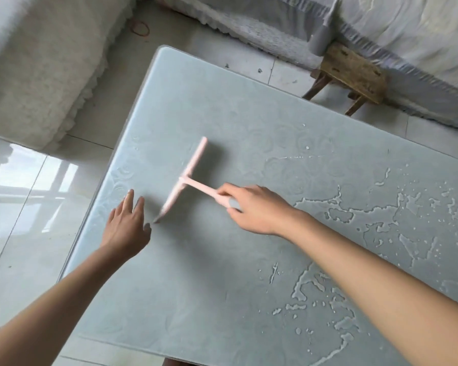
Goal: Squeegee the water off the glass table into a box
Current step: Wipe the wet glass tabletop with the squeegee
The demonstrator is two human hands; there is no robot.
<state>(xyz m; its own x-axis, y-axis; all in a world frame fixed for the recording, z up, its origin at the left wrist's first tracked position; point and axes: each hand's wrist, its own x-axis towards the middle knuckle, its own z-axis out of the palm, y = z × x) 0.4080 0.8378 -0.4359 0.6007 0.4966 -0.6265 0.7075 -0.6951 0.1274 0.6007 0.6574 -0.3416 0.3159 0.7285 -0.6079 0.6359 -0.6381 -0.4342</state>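
Hands first: right hand (pixel 254 210) grips the handle end of a pink T-shaped squeegee (pixel 188 178), fingers curled round it, thumb on top. Left hand (pixel 128 225) is spread w/ fingers straight, holding nothing, low over the worktop (pixel 196 273) near its left edge; can't tell if the palm actually touches the glass.

Squeegee sits over the left-centre of the worktop. Blade runs diagonally, far end up-right, near end down-left & just beside the left thumb. Blade is blurred, w/ a dark shadow along its far half; can't tell if the rubber edge is on the glass.

Water (pixel 354 210) lies in ragged puddles & drops on the right part of the worktop, to the right of the right hand and on both sides of that forearm. Glass around the squeegee looks mostly dry; faint rose pattern shows.

Tiled floor (pixel 24 207) is glossy on the left. Small wooden stool (pixel 352 75) stands past the far edge, against a pale covered sofa (pixel 407 35). Fluffy cream cover (pixel 37 75) top left.
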